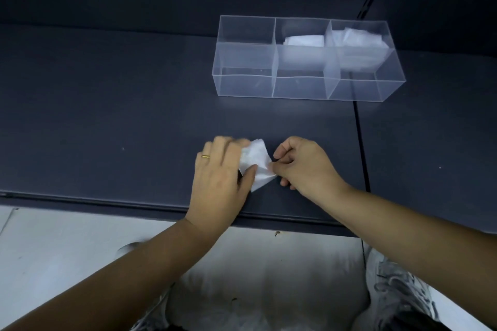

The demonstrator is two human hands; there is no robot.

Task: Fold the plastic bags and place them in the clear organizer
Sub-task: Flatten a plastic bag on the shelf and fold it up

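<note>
Our forearms (pixel 134 271) reach over the near edge of the tabletop (pixel 107 115). We press our left hand (pixel 219 172) flat on the white plastic bag (pixel 255 162), grip apart; our right hand (pixel 304 166) has its grip pinched on the bag's corner. Farther back, the clear organizer (pixel 242 86) holds folded bags (pixel 304 41) in its middle and right compartments.

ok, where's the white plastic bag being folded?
Head view, lower centre: the white plastic bag lies on the dark table near its front edge, between left hand and right hand.
</note>
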